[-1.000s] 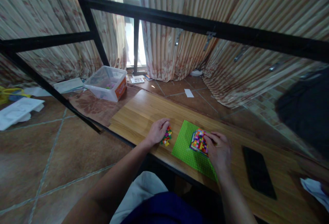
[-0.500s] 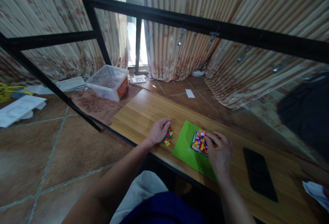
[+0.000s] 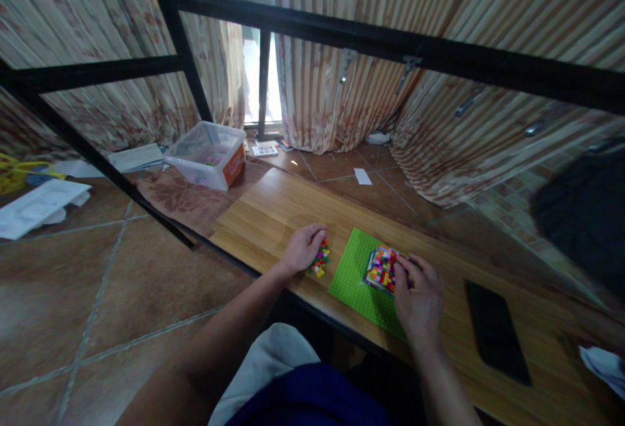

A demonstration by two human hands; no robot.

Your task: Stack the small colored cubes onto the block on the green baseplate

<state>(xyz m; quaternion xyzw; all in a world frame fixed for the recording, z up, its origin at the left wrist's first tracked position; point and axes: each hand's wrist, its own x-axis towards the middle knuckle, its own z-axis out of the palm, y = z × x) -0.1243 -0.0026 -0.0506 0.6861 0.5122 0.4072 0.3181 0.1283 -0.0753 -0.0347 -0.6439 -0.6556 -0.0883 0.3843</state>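
Note:
A green studded baseplate (image 3: 353, 279) lies on the wooden desk (image 3: 273, 211). On it sits a many-coloured block of small bricks (image 3: 381, 268). My right hand (image 3: 418, 292) rests against the block's right side, fingers curled and pressing on it. My left hand (image 3: 303, 249) lies to the left of the plate, fingers bent over a small pile of loose coloured bricks (image 3: 319, 261). What the left fingertips pinch is hidden.
A black phone (image 3: 497, 330) lies on the desk to the right, with white cloth (image 3: 601, 362) at the far right edge. A clear plastic tub (image 3: 207, 154) and papers (image 3: 39, 201) sit on the tiled floor. A black metal frame (image 3: 390, 48) crosses above the desk.
My right hand has slid slightly down the brick block's right edge. The left hand stays on the loose bricks. The view has shifted a little.

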